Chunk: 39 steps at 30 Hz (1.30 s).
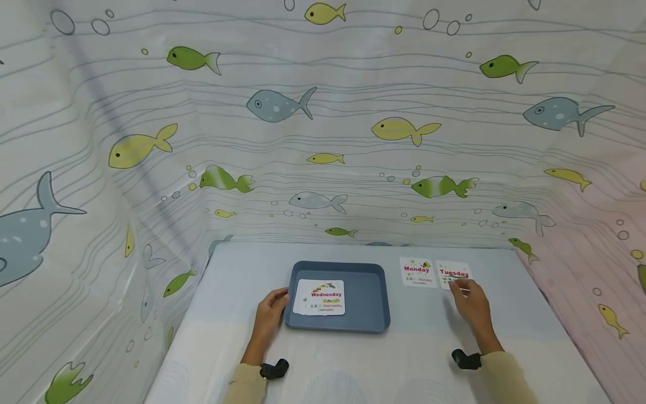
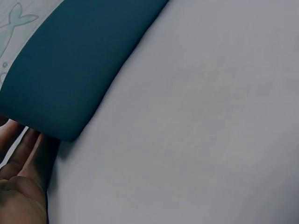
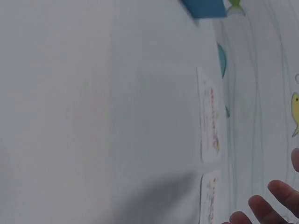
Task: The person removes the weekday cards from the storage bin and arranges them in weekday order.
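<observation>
A grey-blue tray [image 1: 363, 297] lies on the table with a card reading "Wednesday" [image 1: 319, 297] on its left half, perhaps the top of a stack. My left hand [image 1: 269, 314] rests against the tray's left side. In the left wrist view, the fingers [image 2: 21, 154] extend fairly straight beside the tray's corner [image 2: 60, 93]. To the right of the tray, a "Monday" card [image 1: 418, 273] and a "Tuesday" card [image 1: 453, 272] lie side by side. Over the near edge of the Tuesday card is my right hand [image 1: 473, 308]. Its fingers [image 3: 264, 210] look loosely spread and hold nothing in the right wrist view.
A pale cloth covers the table [image 1: 333, 362]. Fish-printed curtains [image 1: 348, 185] hang behind it and along both sides. Both wrists wear small black devices, one by the left sleeve [image 1: 247, 384] and one by the right sleeve [image 1: 507, 376].
</observation>
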Tool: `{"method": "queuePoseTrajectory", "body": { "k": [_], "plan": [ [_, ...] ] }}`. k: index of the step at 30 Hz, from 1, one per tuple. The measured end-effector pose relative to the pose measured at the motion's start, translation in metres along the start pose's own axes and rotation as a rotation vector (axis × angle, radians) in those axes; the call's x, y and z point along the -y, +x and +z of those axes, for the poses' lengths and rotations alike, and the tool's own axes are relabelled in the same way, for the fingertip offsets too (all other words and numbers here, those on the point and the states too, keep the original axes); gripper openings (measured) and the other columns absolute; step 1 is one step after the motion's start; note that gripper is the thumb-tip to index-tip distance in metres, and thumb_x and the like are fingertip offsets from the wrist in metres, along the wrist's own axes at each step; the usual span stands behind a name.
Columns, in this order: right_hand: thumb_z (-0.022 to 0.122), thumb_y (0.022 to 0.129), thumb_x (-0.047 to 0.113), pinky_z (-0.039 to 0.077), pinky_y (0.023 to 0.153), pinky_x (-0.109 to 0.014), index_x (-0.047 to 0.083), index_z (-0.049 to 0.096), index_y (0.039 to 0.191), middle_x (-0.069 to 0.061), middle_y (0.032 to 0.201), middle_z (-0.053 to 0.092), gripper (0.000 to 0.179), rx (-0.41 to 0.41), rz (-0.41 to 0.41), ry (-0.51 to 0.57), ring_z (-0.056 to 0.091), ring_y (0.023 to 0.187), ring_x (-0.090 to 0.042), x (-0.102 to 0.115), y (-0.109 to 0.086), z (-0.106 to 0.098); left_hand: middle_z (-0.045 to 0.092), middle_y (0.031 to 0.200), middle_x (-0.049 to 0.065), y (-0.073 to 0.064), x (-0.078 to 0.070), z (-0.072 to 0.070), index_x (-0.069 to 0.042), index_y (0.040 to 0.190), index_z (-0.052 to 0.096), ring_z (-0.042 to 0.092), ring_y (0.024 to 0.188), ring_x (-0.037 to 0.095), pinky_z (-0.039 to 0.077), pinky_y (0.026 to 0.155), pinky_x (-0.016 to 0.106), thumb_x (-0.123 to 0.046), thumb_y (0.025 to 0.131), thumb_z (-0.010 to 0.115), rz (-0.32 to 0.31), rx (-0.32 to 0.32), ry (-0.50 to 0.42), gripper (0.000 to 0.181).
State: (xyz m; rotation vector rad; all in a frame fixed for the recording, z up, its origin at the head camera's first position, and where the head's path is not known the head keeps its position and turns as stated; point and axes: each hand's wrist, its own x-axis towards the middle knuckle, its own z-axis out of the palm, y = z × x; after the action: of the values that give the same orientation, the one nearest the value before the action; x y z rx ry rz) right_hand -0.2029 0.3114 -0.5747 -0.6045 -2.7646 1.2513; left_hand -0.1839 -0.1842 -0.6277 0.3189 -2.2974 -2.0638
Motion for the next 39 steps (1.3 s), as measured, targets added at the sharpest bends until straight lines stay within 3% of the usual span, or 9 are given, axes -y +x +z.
{"method": "queuePoseTrajectory", "body": {
  "k": [6,11,14,19,27,34,39],
  "plan": [
    [0.049,0.102,0.048,0.050,0.092,-0.051,-0.001,0.049,0.136,-0.025,0.137,0.051,0.059,0.033,-0.093,0.009,0.051,0.123,-0.041,0.022,-0.016,0.006,0.062,0.136,0.015,0.001,0.002,0.003,-0.006,0.132,0.062,0.057,0.129,0.027,0.047,0.093,0.011,-0.025,0.099,0.063,-0.010,0.012,-0.003,0.037],
    [0.054,0.098,0.055,0.051,0.075,-0.032,0.006,0.052,0.134,-0.019,0.129,0.059,0.060,0.128,-0.109,0.044,0.059,0.109,-0.031,0.039,-0.026,0.013,0.063,0.133,0.011,0.005,0.004,0.002,-0.008,0.130,0.063,0.057,0.128,0.025,0.048,0.094,0.012,-0.025,0.099,0.063,0.004,-0.011,-0.002,0.035],
    [0.057,0.098,0.051,0.051,0.072,-0.027,0.007,0.054,0.131,-0.016,0.125,0.061,0.055,0.171,-0.132,0.050,0.061,0.101,-0.026,0.044,-0.034,0.017,0.062,0.135,0.012,0.002,0.004,0.003,-0.007,0.131,0.062,0.056,0.130,0.025,0.047,0.095,0.013,-0.027,0.099,0.063,-0.002,0.010,-0.001,0.037],
    [0.064,0.097,0.037,0.054,0.072,-0.024,0.007,0.058,0.126,-0.013,0.120,0.064,0.042,0.191,-0.192,0.073,0.062,0.096,-0.021,0.054,-0.049,0.026,0.061,0.137,0.013,-0.004,0.007,0.003,-0.007,0.133,0.061,0.055,0.131,0.027,0.046,0.093,0.010,-0.027,0.099,0.063,-0.019,0.025,0.017,0.039],
    [0.070,0.095,0.026,0.058,0.072,-0.024,0.010,0.062,0.120,-0.007,0.111,0.066,0.031,0.246,-0.284,0.163,0.065,0.089,-0.015,0.096,-0.070,0.049,0.061,0.137,0.013,0.001,0.005,0.002,-0.008,0.132,0.061,0.055,0.130,0.026,0.045,0.092,0.008,-0.027,0.099,0.063,-0.016,0.007,0.008,0.038],
    [0.072,0.093,0.026,0.054,0.066,-0.024,0.016,0.065,0.115,-0.002,0.108,0.066,0.025,0.322,-0.343,0.197,0.064,0.081,-0.010,0.106,-0.082,0.072,0.063,0.135,0.012,0.001,0.005,0.003,-0.009,0.131,0.062,0.057,0.129,0.026,0.049,0.099,0.020,-0.028,0.100,0.062,-0.007,-0.007,0.037,0.037],
    [0.071,0.093,0.026,0.054,0.064,-0.025,0.014,0.064,0.114,-0.003,0.105,0.066,0.025,0.376,-0.364,0.221,0.065,0.074,-0.012,0.107,-0.086,0.082,0.063,0.134,0.012,0.002,0.006,0.001,-0.008,0.131,0.062,0.057,0.128,0.027,0.049,0.097,0.017,-0.029,0.100,0.062,-0.007,-0.006,0.038,0.037]
  ]
}}
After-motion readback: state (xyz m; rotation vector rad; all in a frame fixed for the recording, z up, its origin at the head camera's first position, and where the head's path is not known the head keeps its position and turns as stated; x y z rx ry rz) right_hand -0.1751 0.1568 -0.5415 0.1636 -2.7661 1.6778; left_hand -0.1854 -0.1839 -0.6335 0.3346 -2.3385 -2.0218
